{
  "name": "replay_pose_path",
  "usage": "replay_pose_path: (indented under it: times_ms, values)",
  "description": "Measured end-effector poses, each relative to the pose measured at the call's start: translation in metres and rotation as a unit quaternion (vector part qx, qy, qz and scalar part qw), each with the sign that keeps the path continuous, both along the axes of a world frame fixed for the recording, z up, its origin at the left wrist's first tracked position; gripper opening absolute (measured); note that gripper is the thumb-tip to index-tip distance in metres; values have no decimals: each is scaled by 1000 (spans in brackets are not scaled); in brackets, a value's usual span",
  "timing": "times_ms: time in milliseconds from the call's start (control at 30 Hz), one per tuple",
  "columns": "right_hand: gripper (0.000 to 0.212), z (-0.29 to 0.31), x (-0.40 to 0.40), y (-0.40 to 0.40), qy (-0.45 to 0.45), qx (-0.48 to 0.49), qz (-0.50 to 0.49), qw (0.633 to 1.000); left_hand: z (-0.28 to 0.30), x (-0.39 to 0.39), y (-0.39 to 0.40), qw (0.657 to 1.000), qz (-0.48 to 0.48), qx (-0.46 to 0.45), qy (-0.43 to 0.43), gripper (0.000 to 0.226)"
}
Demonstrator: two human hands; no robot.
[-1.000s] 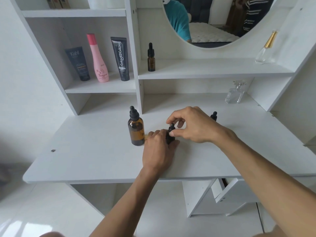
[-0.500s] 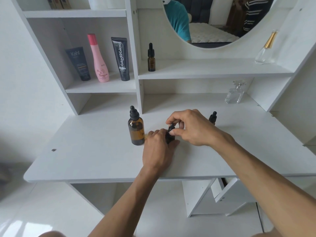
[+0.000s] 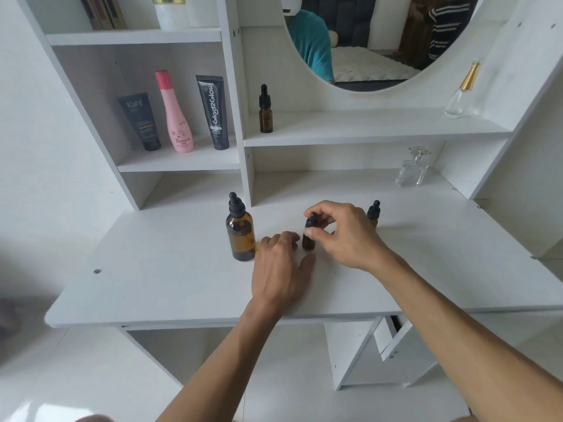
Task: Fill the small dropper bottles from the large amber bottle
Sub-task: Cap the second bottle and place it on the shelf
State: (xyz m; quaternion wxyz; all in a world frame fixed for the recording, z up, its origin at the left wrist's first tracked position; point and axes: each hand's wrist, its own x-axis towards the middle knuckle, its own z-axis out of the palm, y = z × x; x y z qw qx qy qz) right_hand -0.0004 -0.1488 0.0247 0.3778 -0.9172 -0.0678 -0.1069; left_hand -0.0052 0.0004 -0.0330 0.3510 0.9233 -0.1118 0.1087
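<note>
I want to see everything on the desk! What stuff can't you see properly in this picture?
Head view only:
- Small dropper bottle: the right hand covers its cap, so whether it is loosened cannot be told.
- Second small bottle: its body is hidden behind that hand.
- Left hand: blurred, fingertips unclear.
- Large amber bottle: liquid level unreadable.
- Top-shelf items: cut off by the edge.

- My bench (image 3: pixel 170 287) is plain white, as are its shelves.
- The large bottle (image 3: pixel 240 236) is amber with a black dropper cap.
- The small dropper bottle (image 3: pixel 309 239) near the bench's middle looks dark, black-capped.
- On the left shelf (image 3: pixel 182 161): a charcoal tube (image 3: pixel 140 121), a pink bottle (image 3: pixel 176 117) and a black tube (image 3: pixel 214 112) with white lettering.
</note>
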Motion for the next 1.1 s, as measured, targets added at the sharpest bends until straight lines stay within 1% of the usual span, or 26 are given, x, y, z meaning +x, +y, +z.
replay_pose_path:
  times_ms: [100, 167, 267, 367, 467, 567, 800, 967, 1100]
  values:
    - [22, 7, 2, -7, -25, 31, -38, 998, 3, 1, -4, 998, 0, 57, -5, 46]
    - [22, 13, 6, -11, -35, 47, -52, 997, 7, 6, -10, 995, -6, 99, 8, 52]
    - [24, 29, 14, -13, -63, 61, -67, 994, 12, 18, -18, 990, -21, 133, 36, 58]
    - [26, 53, 30, -13, -120, 75, -75, 987, 12, 32, -22, 983, -29, 172, 66, 65]
    - [27, 79, 52, -14, -191, 94, -93, 973, 9, 44, -24, 971, -34, 213, 100, 75]
    - [29, 99, 78, -13, -231, 103, -110, 961, 7, 46, -26, 963, -31, 241, 117, 77]
    - [27, 117, 132, 4, -208, 81, -97, 970, 2, 46, -27, 960, -24, 259, 108, 78]
    - [27, 117, 149, 17, -196, 50, -81, 976, 1, 47, -28, 959, -23, 265, 102, 78]
    - [28, 115, 154, 23, -193, 43, -79, 977, 0, 47, -28, 960, -22, 262, 99, 78]
